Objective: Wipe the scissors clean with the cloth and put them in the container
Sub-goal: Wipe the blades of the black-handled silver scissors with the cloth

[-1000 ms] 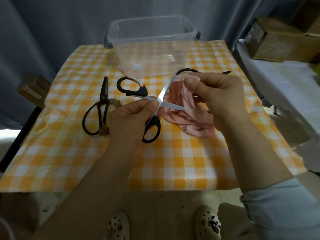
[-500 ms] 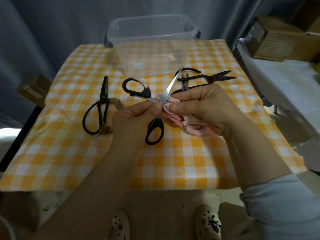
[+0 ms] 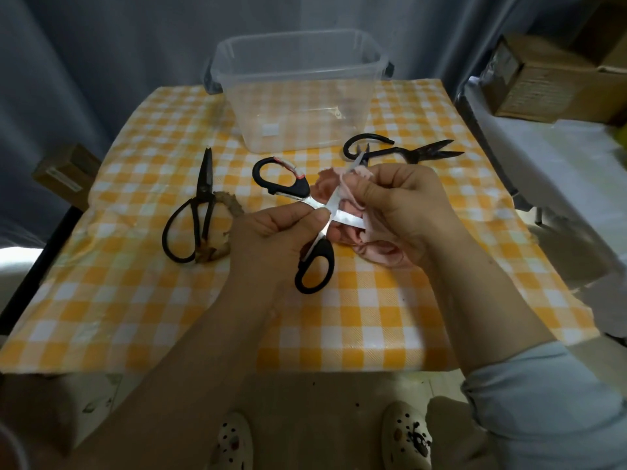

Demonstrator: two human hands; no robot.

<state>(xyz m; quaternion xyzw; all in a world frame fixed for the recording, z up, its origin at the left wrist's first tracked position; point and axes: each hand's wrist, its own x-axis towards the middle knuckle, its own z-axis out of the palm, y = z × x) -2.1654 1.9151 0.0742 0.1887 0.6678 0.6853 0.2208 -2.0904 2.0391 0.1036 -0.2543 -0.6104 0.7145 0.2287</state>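
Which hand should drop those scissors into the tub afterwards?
Probably the left hand: it pinches the open scissors at the pivot, while the right hand holds the pink cloth.

Dim, soft indoor light in a wide-angle view. The yellow-and-white checked tablecloth (image 3: 135,300) is the brightest area, evenly lit with a faint sheen. The blades of the black-handled steel scissors (image 3: 346,219) catch a sharp white glint, while the crumpled pink cloth (image 3: 383,254) looks muted. Pale reflections streak the clear plastic container (image 3: 305,106). The grey curtain (image 3: 101,62) and the brown floor (image 3: 305,401) below sink into shadow. Straight lines bend toward the frame's edges, and detail is slightly soft throughout.
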